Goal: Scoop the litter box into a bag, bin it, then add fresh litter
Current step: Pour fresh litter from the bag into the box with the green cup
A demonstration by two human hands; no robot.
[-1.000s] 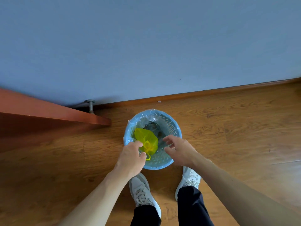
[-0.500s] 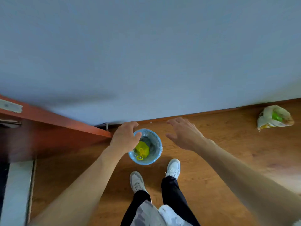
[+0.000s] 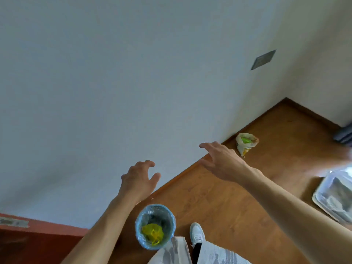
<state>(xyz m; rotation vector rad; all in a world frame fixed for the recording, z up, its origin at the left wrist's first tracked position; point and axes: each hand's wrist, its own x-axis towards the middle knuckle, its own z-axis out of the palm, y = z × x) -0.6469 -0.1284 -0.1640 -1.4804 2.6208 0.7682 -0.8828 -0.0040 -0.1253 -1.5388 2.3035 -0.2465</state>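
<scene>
A small blue bin [image 3: 171, 221] with a clear liner stands on the wooden floor by the wall, near my feet. A tied yellow bag [image 3: 152, 232] lies inside it. My left hand [image 3: 140, 179] hangs above and beyond the bin, fingers apart, holding nothing. My right hand [image 3: 221, 160] is stretched out to the right, open and empty. A crumpled white-and-green litter bag [image 3: 245, 141] lies on the floor against the wall, just past my right hand. A white litter tray [image 3: 320, 195] shows at the right edge, partly cut off.
A red-brown door [image 3: 38, 239] stands at the lower left. The white wall meets a second wall in a corner at the upper right, with a grey plate [image 3: 262, 60] on it. My white shoe [image 3: 197, 233] is beside the bin. A dark object [image 3: 344, 134] sits at the far right.
Both hands have risen away from the bin, leaving the yellow bag inside. The view has swung up and right, bringing the litter bag, the corner and the tray into sight.
</scene>
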